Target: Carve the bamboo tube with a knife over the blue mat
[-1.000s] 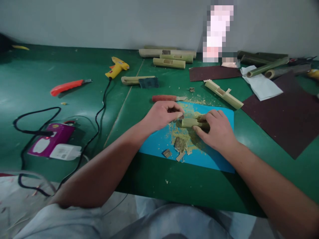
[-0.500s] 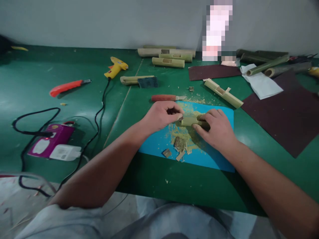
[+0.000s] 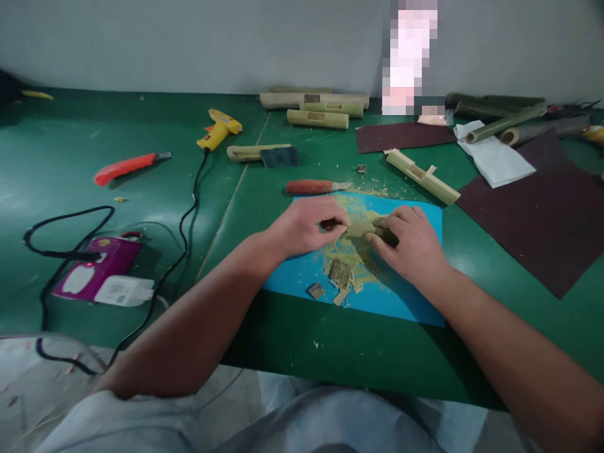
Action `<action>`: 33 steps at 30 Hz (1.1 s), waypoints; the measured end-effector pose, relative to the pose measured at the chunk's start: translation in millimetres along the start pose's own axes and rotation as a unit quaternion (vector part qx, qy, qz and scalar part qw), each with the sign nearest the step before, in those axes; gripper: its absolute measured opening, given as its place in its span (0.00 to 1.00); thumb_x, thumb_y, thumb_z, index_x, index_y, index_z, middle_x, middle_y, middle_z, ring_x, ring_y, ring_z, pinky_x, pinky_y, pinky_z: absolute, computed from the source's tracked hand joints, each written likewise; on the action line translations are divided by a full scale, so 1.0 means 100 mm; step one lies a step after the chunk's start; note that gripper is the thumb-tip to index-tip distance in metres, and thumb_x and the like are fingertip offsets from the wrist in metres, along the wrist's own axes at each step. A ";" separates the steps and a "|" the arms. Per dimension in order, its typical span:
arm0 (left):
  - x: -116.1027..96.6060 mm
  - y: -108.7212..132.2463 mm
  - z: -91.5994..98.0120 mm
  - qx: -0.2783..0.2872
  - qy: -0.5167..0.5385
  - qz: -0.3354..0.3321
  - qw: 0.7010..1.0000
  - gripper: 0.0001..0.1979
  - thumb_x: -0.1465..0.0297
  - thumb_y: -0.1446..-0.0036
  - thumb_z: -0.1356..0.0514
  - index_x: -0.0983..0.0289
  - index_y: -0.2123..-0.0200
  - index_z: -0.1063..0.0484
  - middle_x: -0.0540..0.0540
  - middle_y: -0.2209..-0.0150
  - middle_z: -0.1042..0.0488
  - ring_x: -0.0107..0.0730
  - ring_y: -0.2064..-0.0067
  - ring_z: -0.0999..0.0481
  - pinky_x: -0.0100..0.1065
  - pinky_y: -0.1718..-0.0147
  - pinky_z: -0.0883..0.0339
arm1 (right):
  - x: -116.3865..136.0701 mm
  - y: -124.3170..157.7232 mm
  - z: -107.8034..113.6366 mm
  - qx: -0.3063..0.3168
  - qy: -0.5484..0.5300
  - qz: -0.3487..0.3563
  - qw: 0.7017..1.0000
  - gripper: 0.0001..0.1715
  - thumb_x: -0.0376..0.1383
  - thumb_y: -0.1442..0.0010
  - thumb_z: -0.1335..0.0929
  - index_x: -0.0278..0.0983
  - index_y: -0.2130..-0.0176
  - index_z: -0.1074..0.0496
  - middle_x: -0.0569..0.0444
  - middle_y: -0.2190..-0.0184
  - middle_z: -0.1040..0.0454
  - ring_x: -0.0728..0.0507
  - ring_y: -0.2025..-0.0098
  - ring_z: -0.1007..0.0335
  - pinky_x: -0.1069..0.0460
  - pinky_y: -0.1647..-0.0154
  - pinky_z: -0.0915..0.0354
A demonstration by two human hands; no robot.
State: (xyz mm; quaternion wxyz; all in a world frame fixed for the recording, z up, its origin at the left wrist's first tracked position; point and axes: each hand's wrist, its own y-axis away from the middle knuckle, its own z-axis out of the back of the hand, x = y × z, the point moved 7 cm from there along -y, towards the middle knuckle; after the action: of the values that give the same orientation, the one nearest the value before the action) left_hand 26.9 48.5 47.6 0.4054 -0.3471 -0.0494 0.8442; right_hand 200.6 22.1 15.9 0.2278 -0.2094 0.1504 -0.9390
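Right hand (image 3: pixel 410 242) grips bamboo piece (image 3: pixel 359 228), lying sideways above blue sheet (image 3: pixel 419 308). Left hand (image 3: pixel 306 223) closed in pinch at bamboo piece's left end, on small dark scrap (image 3: pixel 328 224), mostly hidden by fingers. Sawdust (image 3: pixel 352 253) and chips (image 3: pixel 340 274) on sheet. Knife (image 3: pixel 309 187) just beyond left hand; notched tube (image 3: pixel 423 178) beyond right hand. Glue gun (image 3: pixel 218 132) farther left.

The right hand (image 3: pixel 411 242) is holding a bamboo piece (image 3: pixel 359 228); the left hand (image 3: pixel 311 223) is pinching at its nine-o'clock end.
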 end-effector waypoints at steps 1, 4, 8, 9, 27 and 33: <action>-0.01 0.00 0.00 0.002 0.000 -0.004 1.000 0.07 0.72 0.37 0.40 0.62 0.66 0.22 0.51 0.66 0.20 0.30 0.64 0.22 0.32 0.63 0.29 | 0.00 0.00 0.00 -0.001 0.004 0.001 1.000 0.18 0.47 0.33 0.32 0.36 0.64 0.22 0.46 0.65 0.27 0.37 0.61 0.34 0.42 0.57 0.38; -0.01 0.00 0.06 -0.046 -0.001 0.005 0.999 0.06 0.72 0.38 0.39 0.62 0.66 0.22 0.51 0.68 0.21 0.28 0.67 0.24 0.31 0.65 0.30 | 0.00 0.00 0.01 -0.005 0.009 0.004 1.000 0.17 0.44 0.32 0.33 0.35 0.63 0.22 0.45 0.65 0.26 0.37 0.60 0.34 0.42 0.57 0.38; 0.07 0.02 0.15 -0.128 -0.002 0.040 0.991 0.05 0.71 0.38 0.37 0.63 0.65 0.21 0.51 0.69 0.21 0.28 0.68 0.24 0.30 0.67 0.30 | 0.02 -0.01 0.05 -0.012 0.005 0.003 1.000 0.16 0.44 0.34 0.32 0.35 0.56 0.22 0.44 0.60 0.25 0.35 0.56 0.33 0.41 0.54 0.37; 0.09 0.02 0.15 -0.133 -0.002 0.047 0.990 0.05 0.71 0.38 0.37 0.63 0.65 0.20 0.52 0.68 0.21 0.29 0.67 0.23 0.30 0.67 0.30 | 0.02 -0.01 0.05 -0.010 0.008 0.002 1.000 0.16 0.44 0.36 0.31 0.35 0.55 0.23 0.43 0.59 0.25 0.34 0.55 0.33 0.40 0.54 0.37; 0.20 0.02 0.07 -0.111 0.038 0.131 0.984 0.06 0.69 0.39 0.36 0.63 0.63 0.18 0.54 0.65 0.17 0.32 0.64 0.20 0.31 0.64 0.26 | 0.05 -0.01 0.03 0.015 -0.001 0.006 1.000 0.17 0.39 0.29 0.38 0.39 0.51 0.22 0.44 0.55 0.24 0.36 0.55 0.32 0.42 0.55 0.37; 0.18 0.01 0.05 -0.091 0.033 0.130 0.987 0.06 0.69 0.39 0.36 0.63 0.64 0.19 0.53 0.65 0.17 0.31 0.64 0.20 0.30 0.65 0.28 | 0.04 -0.02 0.01 0.019 0.004 0.002 1.000 0.19 0.39 0.28 0.40 0.38 0.50 0.22 0.43 0.55 0.24 0.36 0.55 0.33 0.41 0.54 0.37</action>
State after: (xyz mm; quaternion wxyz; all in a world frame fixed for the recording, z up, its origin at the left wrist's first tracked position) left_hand 15.4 62.2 41.0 0.2602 -0.4140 -0.0673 0.8697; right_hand 197.2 21.1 19.1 0.2335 -0.2012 0.1335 -0.9419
